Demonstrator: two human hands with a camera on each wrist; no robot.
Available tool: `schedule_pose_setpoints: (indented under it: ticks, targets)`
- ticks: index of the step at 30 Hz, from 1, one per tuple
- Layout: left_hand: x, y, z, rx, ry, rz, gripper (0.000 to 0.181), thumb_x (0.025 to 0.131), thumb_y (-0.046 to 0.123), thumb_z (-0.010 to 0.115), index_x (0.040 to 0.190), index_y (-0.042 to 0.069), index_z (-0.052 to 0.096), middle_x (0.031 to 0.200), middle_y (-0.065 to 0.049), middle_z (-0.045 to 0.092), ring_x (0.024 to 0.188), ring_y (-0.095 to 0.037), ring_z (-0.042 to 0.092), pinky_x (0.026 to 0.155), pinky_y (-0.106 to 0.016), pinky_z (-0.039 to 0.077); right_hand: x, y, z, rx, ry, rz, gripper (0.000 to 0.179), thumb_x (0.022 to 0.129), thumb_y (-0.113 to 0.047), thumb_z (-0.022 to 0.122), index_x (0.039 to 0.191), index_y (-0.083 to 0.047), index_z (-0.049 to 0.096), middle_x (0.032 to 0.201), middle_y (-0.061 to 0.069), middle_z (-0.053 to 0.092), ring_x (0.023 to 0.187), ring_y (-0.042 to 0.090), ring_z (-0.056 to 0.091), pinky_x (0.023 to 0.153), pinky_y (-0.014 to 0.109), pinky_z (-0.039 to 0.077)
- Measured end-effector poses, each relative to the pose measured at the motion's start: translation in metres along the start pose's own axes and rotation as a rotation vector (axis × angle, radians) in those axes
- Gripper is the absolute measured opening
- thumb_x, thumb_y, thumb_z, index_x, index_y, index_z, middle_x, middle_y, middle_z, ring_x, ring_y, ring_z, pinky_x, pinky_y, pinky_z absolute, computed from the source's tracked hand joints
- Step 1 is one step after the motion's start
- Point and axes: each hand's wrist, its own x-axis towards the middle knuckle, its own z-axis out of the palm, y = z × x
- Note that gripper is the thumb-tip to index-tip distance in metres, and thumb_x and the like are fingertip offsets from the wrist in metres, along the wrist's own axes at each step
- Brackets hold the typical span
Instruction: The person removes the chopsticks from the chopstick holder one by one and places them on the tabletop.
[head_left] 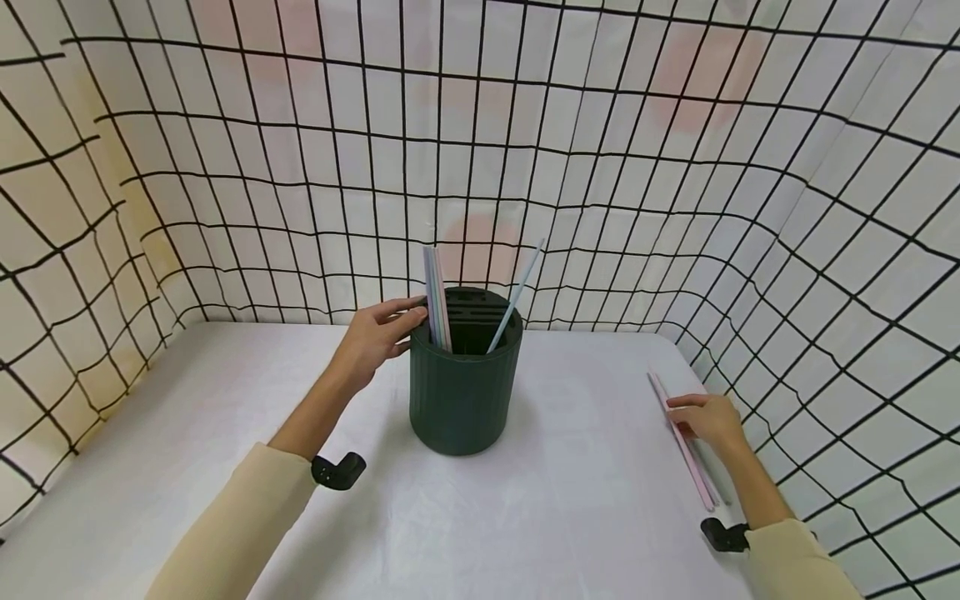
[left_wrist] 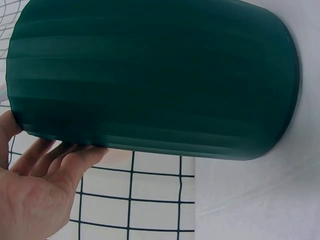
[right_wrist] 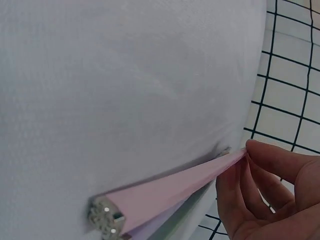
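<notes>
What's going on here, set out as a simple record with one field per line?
Container: green holder, upright on the white table
Inside it: bundle of pale sticks on one side; light blue stick leaning on the other
Left hand: touching the holder near its rim
Right hand: pinching a pink stick
Beside the pink stick: purple stick, green stick

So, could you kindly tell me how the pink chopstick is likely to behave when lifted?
The pink chopstick should stay stiff, since it runs straight. It is probably light, given how thin it looks, and may be slightly slippery, as its sides appear smooth.
</notes>
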Motion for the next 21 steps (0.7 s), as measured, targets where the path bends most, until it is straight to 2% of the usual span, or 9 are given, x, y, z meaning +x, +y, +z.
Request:
schedule_pose_setpoints:
  ticks: [9,13,17,21]
  targets:
    - [-0.001,0.000,0.001,0.004,0.002,0.000,0.047,0.100,0.031,0.067,0.143,0.014,0.060,0.141,-0.012,0.061,0.128,-0.028,0.062,0.106,-0.043,0.053,0.005,0.009,0.006,-0.011,0.023,0.023,0.038,0.091,-0.015,0.071,0.119,0.011,0.069,0.085,0.007,0.076,0.069,0.009,0.068,0.059,0.022,0.059]
    - [-0.001,-0.001,0.001,0.005,0.004,0.003,0.046,0.100,0.030,0.067,0.143,0.014,0.060,0.141,-0.012,0.061,0.127,-0.028,0.062,0.105,-0.042,0.054,0.006,0.010,0.008,0.007,0.023,0.026,0.039,0.091,-0.015,0.071,0.120,0.011,0.069,0.089,0.011,0.077,0.070,0.009,0.069,0.060,0.021,0.060]
    - [0.000,-0.001,0.001,0.003,0.001,0.004,0.047,0.100,0.031,0.067,0.143,0.013,0.060,0.141,-0.012,0.061,0.128,-0.028,0.062,0.105,-0.043,0.054,0.004,0.006,0.006,-0.010,0.029,0.026,0.039,0.092,-0.018,0.071,0.120,0.009,0.070,0.093,0.013,0.077,0.073,0.009,0.069,0.061,0.021,0.059]
    - [0.001,-0.001,0.000,0.006,0.003,0.003,0.047,0.100,0.032,0.067,0.143,0.013,0.060,0.141,-0.012,0.061,0.128,-0.027,0.062,0.105,-0.043,0.054,0.002,-0.002,0.004,-0.051,0.038,0.018,0.041,0.094,-0.023,0.070,0.122,0.006,0.070,0.087,0.008,0.077,0.073,0.011,0.068,0.062,0.024,0.057]
